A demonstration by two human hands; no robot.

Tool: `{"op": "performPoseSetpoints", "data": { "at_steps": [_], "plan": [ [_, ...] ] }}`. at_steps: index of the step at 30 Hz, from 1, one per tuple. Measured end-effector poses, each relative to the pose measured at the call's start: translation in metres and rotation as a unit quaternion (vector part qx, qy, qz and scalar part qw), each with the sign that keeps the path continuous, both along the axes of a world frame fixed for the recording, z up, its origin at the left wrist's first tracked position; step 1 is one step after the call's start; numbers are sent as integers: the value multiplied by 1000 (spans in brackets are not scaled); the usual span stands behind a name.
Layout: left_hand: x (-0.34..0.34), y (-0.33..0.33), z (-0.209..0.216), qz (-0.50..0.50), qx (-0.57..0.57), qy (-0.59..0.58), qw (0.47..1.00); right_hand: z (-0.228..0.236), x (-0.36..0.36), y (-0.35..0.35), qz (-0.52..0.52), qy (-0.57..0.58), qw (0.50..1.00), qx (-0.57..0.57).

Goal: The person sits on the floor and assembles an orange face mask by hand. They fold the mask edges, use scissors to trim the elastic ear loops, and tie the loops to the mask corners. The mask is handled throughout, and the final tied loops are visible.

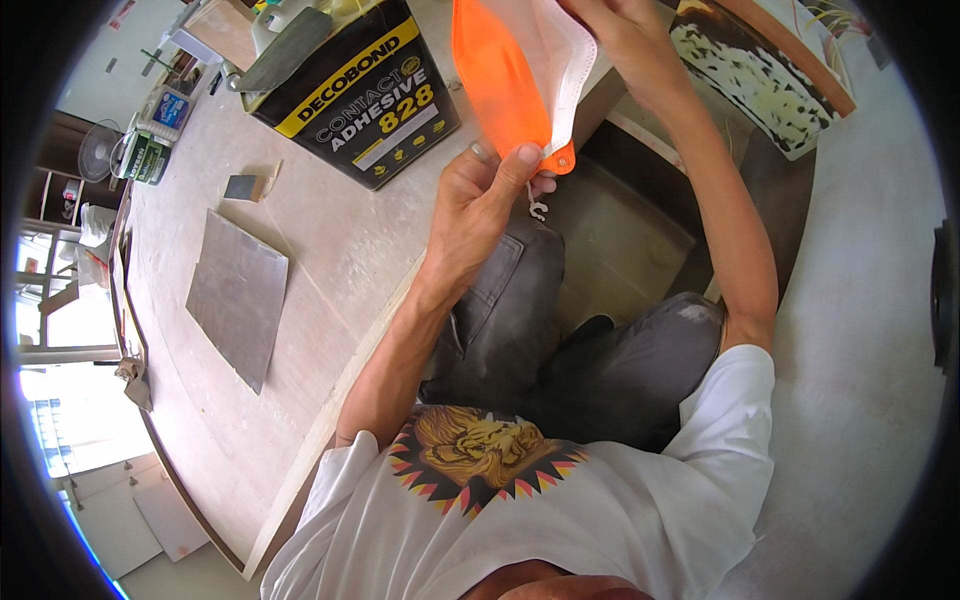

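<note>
An orange face mask (497,75) with a pale lining and a white stitched-looking edge is held up in front of me, its top cut off by the picture's upper edge. My left hand (476,200) pinches its lower corner between thumb and fingers, beside a small orange tab. A curly white strand (537,207) dangles just below those fingers. Higher up and to the right, my right hand (632,50) is at the mask's upper edge with fingers bent; the fingertips are partly out of the picture, so their hold is not fully visible.
Left of the mask, a black and yellow adhesive can (350,100) stands on the worktop (340,255). A thin grey sheet (240,300) and a small dark block (243,187) lie nearer. An open recess (630,230) is before my knees; a stained white-and-black panel (755,85) leans at far right.
</note>
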State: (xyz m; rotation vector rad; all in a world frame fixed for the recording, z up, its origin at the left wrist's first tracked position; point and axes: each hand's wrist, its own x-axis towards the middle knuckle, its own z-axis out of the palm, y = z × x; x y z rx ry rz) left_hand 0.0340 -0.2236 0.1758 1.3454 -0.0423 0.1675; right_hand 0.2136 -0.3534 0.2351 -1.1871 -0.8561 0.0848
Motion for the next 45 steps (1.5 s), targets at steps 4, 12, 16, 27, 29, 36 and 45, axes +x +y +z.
{"op": "performPoseSetpoints", "data": {
  "at_steps": [4, 12, 16, 27, 29, 36, 45],
  "plan": [
    [18, -5, 6, 15, -15, -42, 999, -17, 6, -37, 22, 58, 996, -72],
    [53, -24, 22, 85, -88, -121, 985, 6, -14, -59, 92, -104, 967, -213],
    [55, -29, 16, 104, -80, -123, 984, 8, -18, -56, 21, -160, 958, -236],
    [-20, -4, -51, -27, 108, -53, 992, 31, -42, -69, -107, -224, 946, -207],
    [-29, 14, -42, 60, 69, 39, 995, 35, -46, -68, -130, -259, 932, -216],
    [-6, 20, 12, 238, 233, -198, 922, 32, -64, -57, -112, -220, 918, -310],
    [18, 6, 55, 120, 329, -98, 932, 32, -74, -53, -155, -287, 881, -341]
  ]
}}
